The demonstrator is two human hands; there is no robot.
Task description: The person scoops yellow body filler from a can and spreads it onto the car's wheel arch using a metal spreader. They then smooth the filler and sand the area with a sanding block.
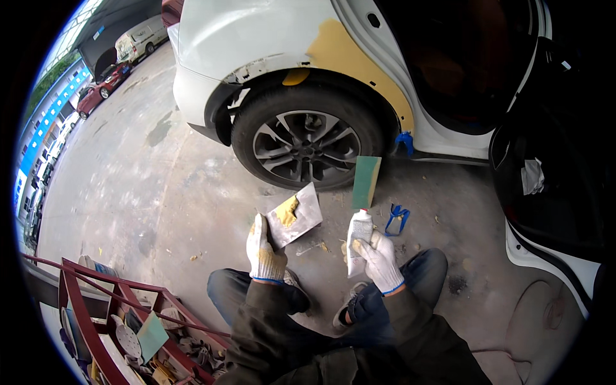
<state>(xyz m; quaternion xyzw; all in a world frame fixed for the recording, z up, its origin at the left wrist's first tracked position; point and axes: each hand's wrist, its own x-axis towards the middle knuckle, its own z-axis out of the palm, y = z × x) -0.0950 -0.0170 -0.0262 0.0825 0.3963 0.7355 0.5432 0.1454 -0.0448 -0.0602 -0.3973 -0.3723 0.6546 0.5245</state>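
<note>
Near left, a red rack is carrying discs and a green sheet. Next right, gloved left grip is clamping the near-left edge of a thin pale plate; plate is carrying a lump of yellow paste. Far middle, the wheel of a white car is standing beyond both hands, with a yellow-coated panel rising above and right of it. Right of the plate, gloved right grip is gripping a white tube, red tip pointing far, toward a green board. Can't tell if that board is lying flat or leaning on the wheel, nor if the tube tip is capped. Further right, a blue frame is lying on the floor.

Risks, my read: paste could be sliding off if left grip is tipping the plate. Over-squeezing an uncapped tube could be dumping excess. Plate dipping low could be picking up floor grit. Single-edge hold could be letting the plate twist under side pressure.
</note>
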